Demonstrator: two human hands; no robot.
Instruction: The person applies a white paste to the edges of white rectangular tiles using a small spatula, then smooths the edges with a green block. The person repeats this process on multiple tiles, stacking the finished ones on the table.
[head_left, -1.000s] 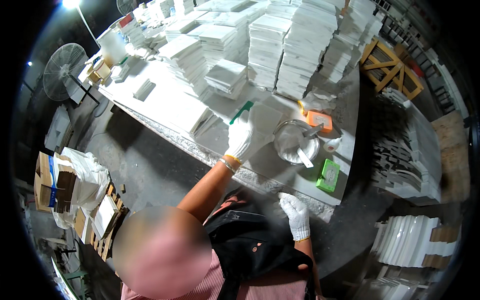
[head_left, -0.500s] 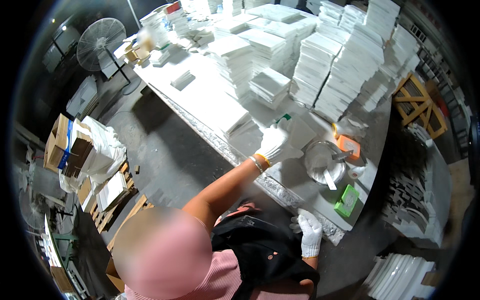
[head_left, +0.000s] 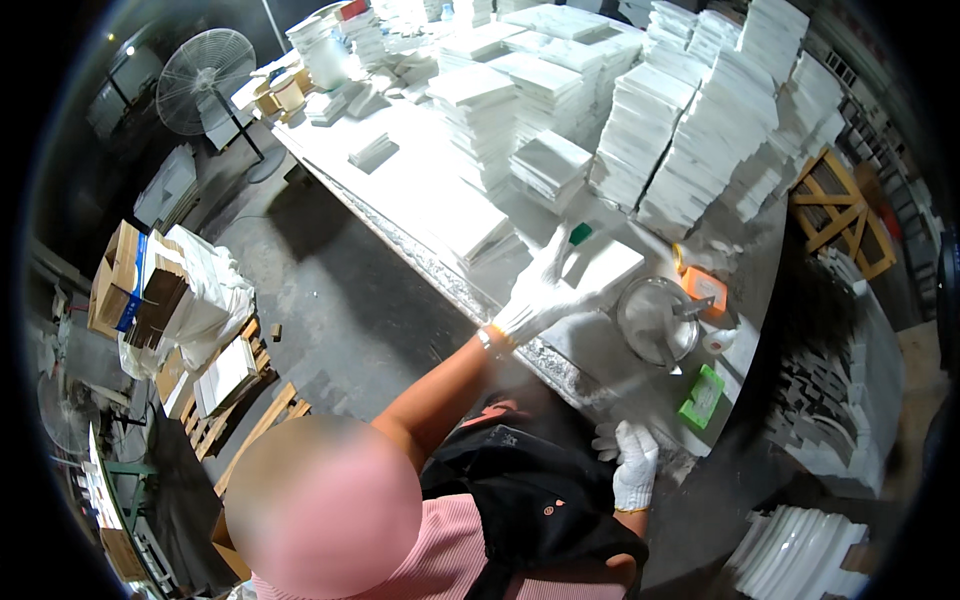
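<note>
While the left hand point(head_left: 535, 305) lay at the near-left side of a white tile point(head_left: 612, 265) on the table point(head_left: 590, 350), its thumb was spread from the fingers; whether these gripped the tile or the green piece point(head_left: 580, 233) at the fingertips could not be told. The right hand point(head_left: 635, 468) was near the table corner, fingers partly bent and apart, no object visible in them. With the bowl point(head_left: 621, 325) just beside the tile, a sideways push risked striking the bowl, tipping the knife point(head_left: 693, 308) or spilling white paste point(head_left: 648, 312).
</note>
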